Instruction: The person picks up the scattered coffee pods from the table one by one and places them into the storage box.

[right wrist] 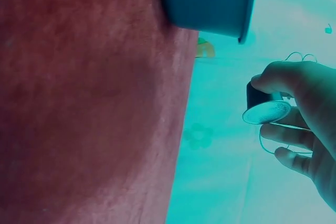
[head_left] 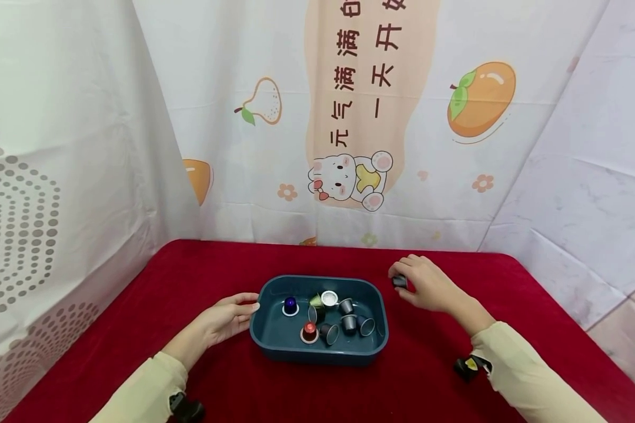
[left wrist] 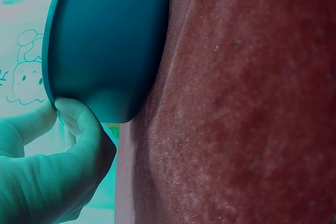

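Note:
A dark blue tub [head_left: 317,354] with rounded corners stands on the table and holds several coffee capsules. My left hand [head_left: 229,317] pinches its left rim between thumb and fingers; the left wrist view shows that grip on the tub [left wrist: 107,40] up close. To the right of the tub, my right hand [head_left: 425,285] holds a dark coffee capsule [head_left: 399,281] in the air. The right wrist view shows this capsule [right wrist: 266,112] between thumb and fingers, its pale foil lid facing down toward the camera.
Inside the tub are a blue capsule [head_left: 290,305], a red capsule [head_left: 309,331], a green capsule [head_left: 316,302], a white-lidded capsule [head_left: 329,298] and several dark ones [head_left: 348,323]. Red cloth [head_left: 206,382] covers the table. A printed curtain [head_left: 275,153] hangs behind it.

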Tool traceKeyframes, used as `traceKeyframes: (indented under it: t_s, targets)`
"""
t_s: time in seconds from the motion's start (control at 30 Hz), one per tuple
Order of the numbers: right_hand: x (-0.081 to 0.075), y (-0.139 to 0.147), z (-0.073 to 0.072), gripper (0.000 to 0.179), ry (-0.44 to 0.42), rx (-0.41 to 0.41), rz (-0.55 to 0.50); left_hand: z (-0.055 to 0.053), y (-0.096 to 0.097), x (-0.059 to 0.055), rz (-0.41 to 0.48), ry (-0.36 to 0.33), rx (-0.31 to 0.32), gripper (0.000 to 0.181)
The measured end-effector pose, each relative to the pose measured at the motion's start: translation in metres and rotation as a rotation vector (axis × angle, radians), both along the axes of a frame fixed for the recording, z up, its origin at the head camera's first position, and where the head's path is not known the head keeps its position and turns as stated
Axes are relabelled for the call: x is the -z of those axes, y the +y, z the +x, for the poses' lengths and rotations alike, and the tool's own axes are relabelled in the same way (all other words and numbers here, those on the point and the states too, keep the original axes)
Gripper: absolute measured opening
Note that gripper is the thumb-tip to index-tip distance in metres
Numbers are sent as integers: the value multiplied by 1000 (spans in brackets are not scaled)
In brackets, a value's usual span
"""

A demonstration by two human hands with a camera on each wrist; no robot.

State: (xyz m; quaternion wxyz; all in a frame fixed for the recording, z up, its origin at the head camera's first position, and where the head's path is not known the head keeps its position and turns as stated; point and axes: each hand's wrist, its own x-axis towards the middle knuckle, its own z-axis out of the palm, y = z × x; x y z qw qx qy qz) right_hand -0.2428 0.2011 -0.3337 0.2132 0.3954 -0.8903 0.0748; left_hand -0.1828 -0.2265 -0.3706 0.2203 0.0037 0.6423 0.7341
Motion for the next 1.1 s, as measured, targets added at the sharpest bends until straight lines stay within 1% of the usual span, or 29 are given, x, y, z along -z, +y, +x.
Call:
traceKeyframes:
  t_s: [0.4,0.5,0.6,0.87,0.97,1.1]
  targets:
    - [-17,-13,10,41,-42,-30,25,0,0,0,-6,-3,1,58]
    - [-22,-17,13,39,-71,-33,20,0,0,1,-6,1,1,59]
    - [-26,-22,16,36,-128,-29,21,0,-1,2,-7,5,3,57]
    - [-41,-40,24,30,-343,-15,63,-1,-1,2,-1,8,-2,54]
    - [-45,-46,25,27,-415,-25,75,-1,-1,2,2,5,2,55]
    - [-51,-57,24,24,-488,-42,90,-1,-1,3,4,8,7,55]
